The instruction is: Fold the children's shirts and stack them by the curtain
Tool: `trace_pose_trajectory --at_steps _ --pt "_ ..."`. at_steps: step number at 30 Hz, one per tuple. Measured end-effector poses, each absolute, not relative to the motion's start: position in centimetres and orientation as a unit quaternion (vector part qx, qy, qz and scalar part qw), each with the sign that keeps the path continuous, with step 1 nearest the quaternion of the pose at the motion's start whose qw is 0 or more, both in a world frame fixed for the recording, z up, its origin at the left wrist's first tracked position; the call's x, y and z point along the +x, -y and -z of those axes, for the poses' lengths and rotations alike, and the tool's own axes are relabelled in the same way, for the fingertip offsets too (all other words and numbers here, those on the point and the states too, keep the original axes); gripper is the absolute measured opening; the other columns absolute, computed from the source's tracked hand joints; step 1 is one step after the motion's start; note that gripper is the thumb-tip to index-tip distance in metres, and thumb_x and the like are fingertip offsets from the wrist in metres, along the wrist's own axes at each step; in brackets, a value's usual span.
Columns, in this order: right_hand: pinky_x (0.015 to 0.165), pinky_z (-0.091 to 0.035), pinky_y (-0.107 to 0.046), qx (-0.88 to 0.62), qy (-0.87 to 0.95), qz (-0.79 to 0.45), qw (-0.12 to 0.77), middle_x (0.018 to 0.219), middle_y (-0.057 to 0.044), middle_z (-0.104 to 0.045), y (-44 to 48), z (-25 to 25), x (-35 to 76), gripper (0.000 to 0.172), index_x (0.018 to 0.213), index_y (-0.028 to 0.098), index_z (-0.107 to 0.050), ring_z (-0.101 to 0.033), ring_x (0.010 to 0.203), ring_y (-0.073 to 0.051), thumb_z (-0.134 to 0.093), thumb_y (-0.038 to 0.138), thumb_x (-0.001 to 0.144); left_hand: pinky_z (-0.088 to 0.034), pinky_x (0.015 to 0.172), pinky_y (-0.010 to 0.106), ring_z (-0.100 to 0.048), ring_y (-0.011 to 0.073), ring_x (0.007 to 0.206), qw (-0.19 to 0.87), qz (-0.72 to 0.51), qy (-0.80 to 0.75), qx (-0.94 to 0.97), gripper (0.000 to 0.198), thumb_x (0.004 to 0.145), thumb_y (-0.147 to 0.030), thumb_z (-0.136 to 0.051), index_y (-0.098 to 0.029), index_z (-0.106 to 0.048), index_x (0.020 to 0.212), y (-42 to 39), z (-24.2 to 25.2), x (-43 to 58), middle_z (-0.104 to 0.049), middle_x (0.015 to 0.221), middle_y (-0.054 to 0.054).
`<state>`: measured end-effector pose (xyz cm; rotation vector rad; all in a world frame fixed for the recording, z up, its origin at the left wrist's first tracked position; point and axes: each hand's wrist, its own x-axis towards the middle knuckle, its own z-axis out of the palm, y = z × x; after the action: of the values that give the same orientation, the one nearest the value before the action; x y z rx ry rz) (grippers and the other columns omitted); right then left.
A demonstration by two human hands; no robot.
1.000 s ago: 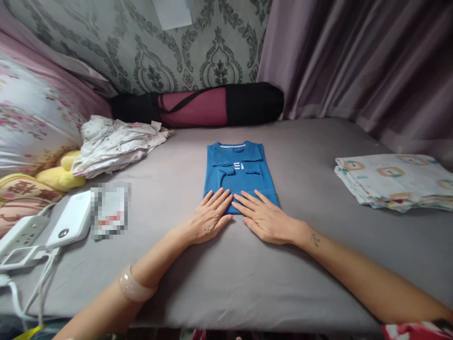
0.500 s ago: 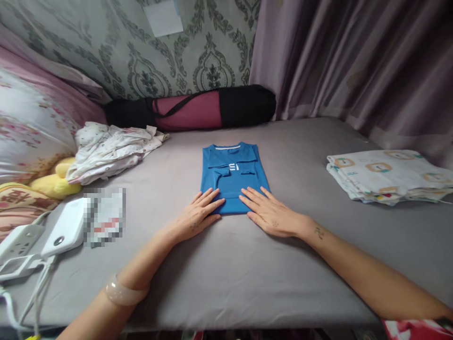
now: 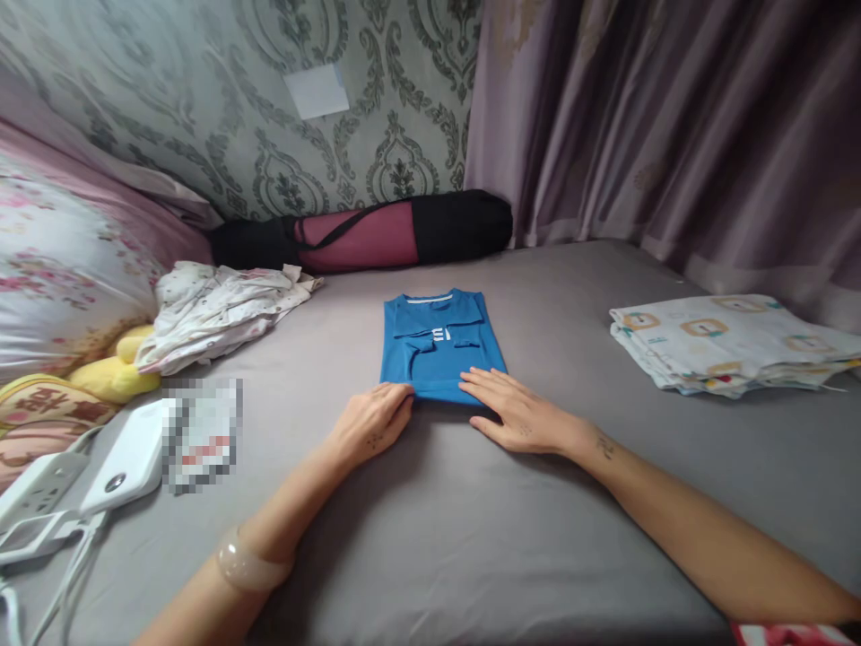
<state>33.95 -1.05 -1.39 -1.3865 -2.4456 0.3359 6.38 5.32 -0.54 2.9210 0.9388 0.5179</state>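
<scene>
A blue shirt (image 3: 444,359) lies folded into a narrow rectangle on the grey bed sheet, its collar at the far end and both sleeve ends turned in over the white print. At its near left corner my left hand (image 3: 377,422) is closed, fingers curled round the hem. My right hand (image 3: 521,413) rests on the near right corner with its fingers stretched over the cloth and the thumb apart, just off the near edge. That near edge looks slightly raised from the sheet (image 3: 430,538).
Folded patterned cloths (image 3: 726,345) lie at the right, a crumpled white garment (image 3: 221,309) at the left. A black and maroon long bag (image 3: 363,233) lies along the wall. A power strip (image 3: 37,489), a white device (image 3: 131,453) and a blurred packet (image 3: 205,435) are at near left.
My left hand has gone from lying flat to curling its fingers on the shirt's near left corner. My right hand has hardly moved. The view has tilted slightly up.
</scene>
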Motion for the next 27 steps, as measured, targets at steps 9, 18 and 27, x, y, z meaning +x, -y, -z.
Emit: trace_pose_trajectory --at_steps 9,18,27 --pt "0.116 -0.033 -0.041 -0.478 0.851 -0.125 0.179 0.146 -0.009 -0.045 -0.2 2.5 36.9 0.071 0.141 0.015 -0.047 -0.038 0.138 -0.018 -0.035 -0.004 0.074 -0.052 0.094 0.037 -0.062 0.0223 0.11 0.0 -0.135 -0.271 0.953 0.029 0.096 -0.03 -0.044 -0.019 -0.056 0.119 -5.7 0.7 5.0 -0.065 0.121 0.011" --pt "0.115 -0.035 -0.042 -0.473 0.855 -0.151 0.152 0.145 -0.005 -0.047 -0.3 0.3 37.1 0.072 0.141 0.021 -0.047 -0.041 0.135 -0.017 -0.032 -0.006 0.077 -0.046 0.105 0.034 -0.056 0.018 0.123 0.074 -0.128 -0.29 0.946 0.049 0.088 -0.011 -0.036 -0.019 -0.052 0.134 -6.9 0.3 3.0 -0.058 0.135 0.008" --pt "0.115 -0.033 -0.039 -0.457 0.867 -0.161 0.117 0.146 -0.005 -0.047 4.7 -2.9 37.3 0.069 0.143 0.019 -0.045 -0.04 0.136 -0.016 -0.03 -0.005 0.08 -0.042 0.109 0.037 -0.056 0.0164 0.123 0.074 -0.104 -0.241 0.962 0.049 0.09 -0.007 -0.034 -0.022 -0.051 0.134 -2.1 -3.6 2.5 -0.06 0.133 0.005"
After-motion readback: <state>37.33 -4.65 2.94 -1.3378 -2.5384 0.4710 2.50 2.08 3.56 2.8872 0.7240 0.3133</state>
